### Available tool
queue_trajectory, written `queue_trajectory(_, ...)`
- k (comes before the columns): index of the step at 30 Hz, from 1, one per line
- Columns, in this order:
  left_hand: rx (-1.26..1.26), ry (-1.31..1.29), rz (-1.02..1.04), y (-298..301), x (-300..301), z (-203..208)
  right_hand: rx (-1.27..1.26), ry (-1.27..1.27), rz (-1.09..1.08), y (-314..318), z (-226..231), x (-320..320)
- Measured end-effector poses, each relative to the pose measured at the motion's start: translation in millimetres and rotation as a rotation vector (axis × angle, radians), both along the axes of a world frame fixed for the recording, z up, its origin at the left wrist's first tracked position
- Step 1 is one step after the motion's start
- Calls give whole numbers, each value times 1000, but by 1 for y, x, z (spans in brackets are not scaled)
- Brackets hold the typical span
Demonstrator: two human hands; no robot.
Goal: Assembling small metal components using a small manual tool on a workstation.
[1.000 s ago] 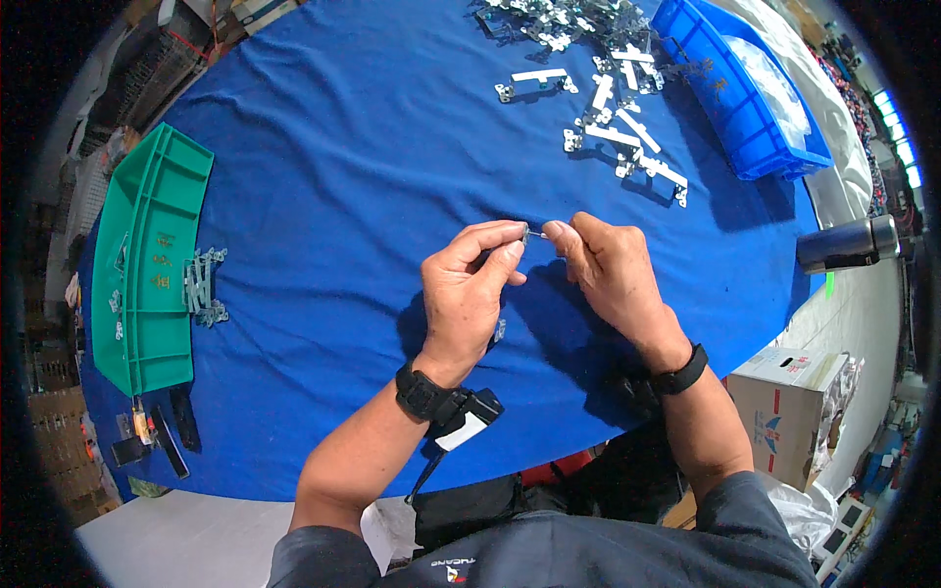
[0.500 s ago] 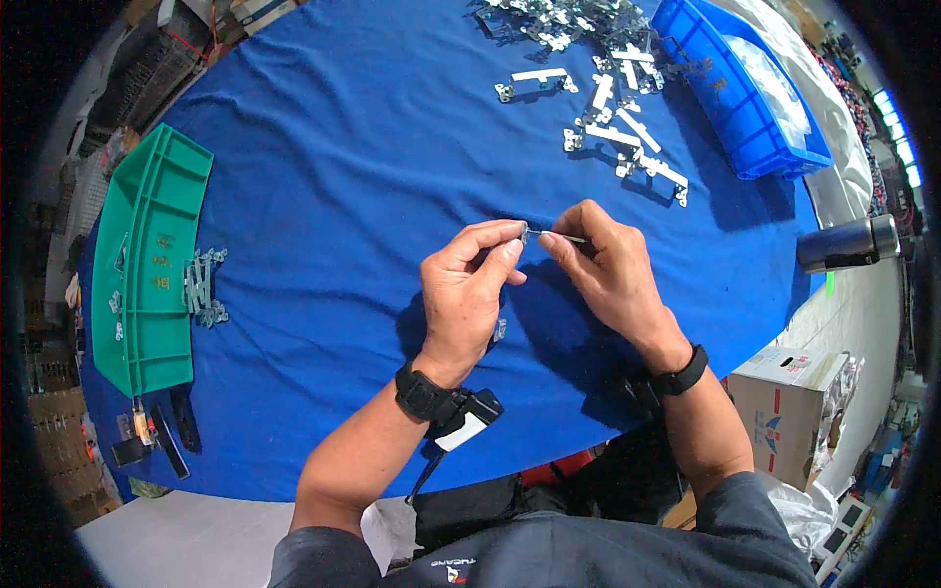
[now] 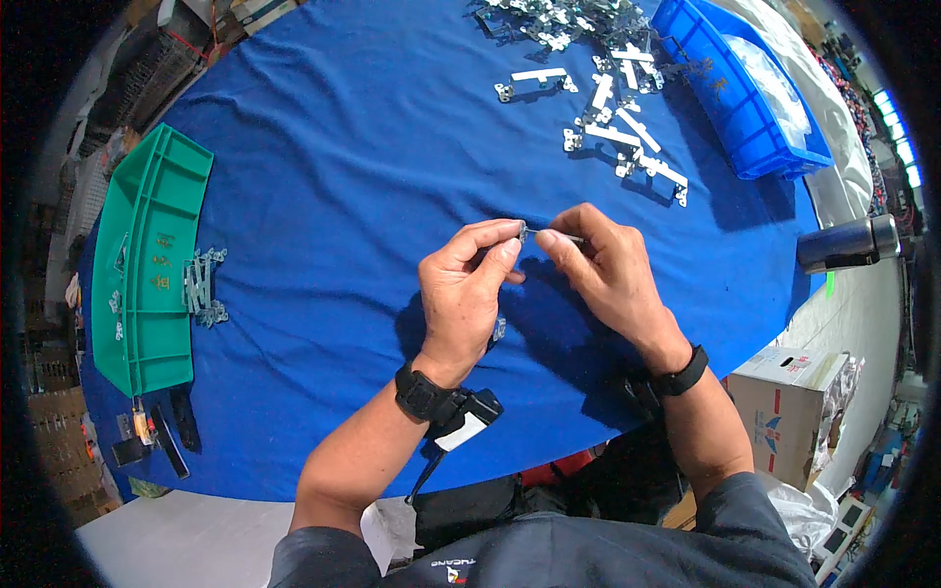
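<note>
Over the middle of the table, my left hand [image 3: 461, 294] is closed in a pinch on a small metal bracket [image 3: 523, 232]. Most of that bracket is covered by the fingers; a metal end [image 3: 500, 328] shows below the hand, seemingly part of it. My right hand [image 3: 613, 269] is closed on a thin metal rod [image 3: 576, 239] whose tip meets the bracket. The rod's exact kind is too small to make out. Both hands are held close together, fingertips a short gap apart.
Blue cloth [image 3: 323, 196] covers the table. Loose metal brackets [image 3: 613, 132] lie at the far right, below a larger pile [image 3: 569, 20]. A blue bin [image 3: 730, 118] stands beside them, a dark flask [image 3: 848, 243] at the right edge. Stacked brackets [image 3: 203, 287] adjoin a green bin [image 3: 147, 343] at left.
Both hands stay almost in place over the table. The right fingers and the rod have shifted slightly to the left, and the left fingertips have also moved a touch left.
</note>
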State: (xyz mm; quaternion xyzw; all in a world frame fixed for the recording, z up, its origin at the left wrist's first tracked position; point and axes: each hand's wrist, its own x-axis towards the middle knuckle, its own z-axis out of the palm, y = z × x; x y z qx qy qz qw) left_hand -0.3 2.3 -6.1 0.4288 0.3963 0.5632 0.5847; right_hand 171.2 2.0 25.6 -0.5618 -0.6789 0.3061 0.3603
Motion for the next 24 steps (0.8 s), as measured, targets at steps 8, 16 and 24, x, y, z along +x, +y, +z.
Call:
queue_trajectory(8, 4, 36, -14, 0, 0, 1, 131, 24, -4, 0, 0, -3)
queue_trajectory(16, 2, 23, -9, 0, 0, -1, 46, -88, 27, 0, -3, 2)
queue_trajectory(24, 24, 58, -23, 0, 1, 0, 130, 24, 0, -2, -2, -1)
